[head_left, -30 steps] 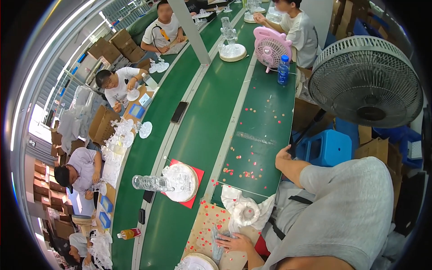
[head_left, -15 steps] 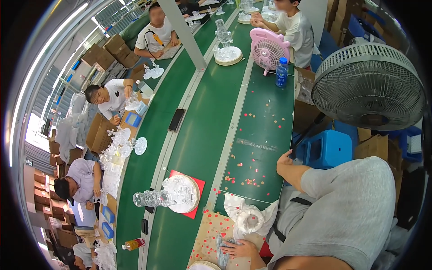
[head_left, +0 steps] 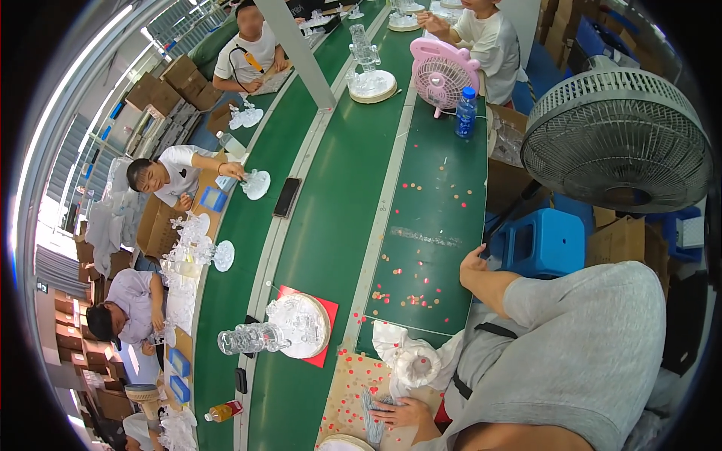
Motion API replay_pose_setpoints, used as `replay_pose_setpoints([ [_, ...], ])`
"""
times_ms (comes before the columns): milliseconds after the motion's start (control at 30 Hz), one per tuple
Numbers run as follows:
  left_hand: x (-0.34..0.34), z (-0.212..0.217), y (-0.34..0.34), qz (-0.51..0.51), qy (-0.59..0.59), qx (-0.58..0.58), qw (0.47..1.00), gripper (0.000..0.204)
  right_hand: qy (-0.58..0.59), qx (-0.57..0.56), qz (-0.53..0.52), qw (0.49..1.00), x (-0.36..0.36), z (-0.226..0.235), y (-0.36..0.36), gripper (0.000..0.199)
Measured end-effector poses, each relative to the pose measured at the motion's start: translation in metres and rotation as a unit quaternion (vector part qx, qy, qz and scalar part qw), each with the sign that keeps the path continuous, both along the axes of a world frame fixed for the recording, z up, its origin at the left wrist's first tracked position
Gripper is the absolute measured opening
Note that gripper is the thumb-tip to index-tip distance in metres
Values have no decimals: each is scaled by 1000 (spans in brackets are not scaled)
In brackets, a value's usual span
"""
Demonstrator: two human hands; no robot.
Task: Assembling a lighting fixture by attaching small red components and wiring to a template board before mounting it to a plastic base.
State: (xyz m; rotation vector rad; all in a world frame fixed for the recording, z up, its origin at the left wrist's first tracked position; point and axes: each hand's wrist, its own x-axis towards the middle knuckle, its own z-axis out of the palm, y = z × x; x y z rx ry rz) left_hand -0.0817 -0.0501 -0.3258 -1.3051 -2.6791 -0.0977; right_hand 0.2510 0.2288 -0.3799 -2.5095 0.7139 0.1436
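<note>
My left hand (head_left: 401,413) lies with fingers stretched over a bundle of thin grey-blue strips (head_left: 371,415) on a cardboard sheet (head_left: 347,383) strewn with red dots. Beside it sits a bunched white cloth (head_left: 387,340) around a pale ring-shaped thing (head_left: 419,366). My right hand (head_left: 473,263) is at the edge of the green table, near the fan's pole; its fingers are partly hidden, and I see nothing held. Ahead, a clear model (head_left: 259,337) on a round pale base (head_left: 306,325) stands on a red sheet (head_left: 328,352). Part of another round base (head_left: 344,443) shows at the lower edge.
A large grey fan (head_left: 617,143) and a blue stool (head_left: 553,242) stand to the right. A pink fan (head_left: 444,75) and blue bottle (head_left: 466,113) are on the table. Along the green belt (head_left: 331,203) lie a phone (head_left: 286,197) and an orange drink bottle (head_left: 223,410). Co-workers sit opposite.
The whole view has shifted slightly. A co-worker opposite has reached out, moving a clear piece on a round base toward the belt. Both my hands keep their places.
</note>
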Motion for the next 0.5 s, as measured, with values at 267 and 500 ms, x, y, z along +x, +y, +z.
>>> replay_pose_setpoints([
  [267, 5, -13, 0, 3, -4, 45, 999, 73, -32, -98, -32, 994, 6, -5, 4, 93],
  [500, -12, -27, -8, -3, 38, 11, 999, 71, -29, -28, -20, 999, -1, -15, 6, 96],
])
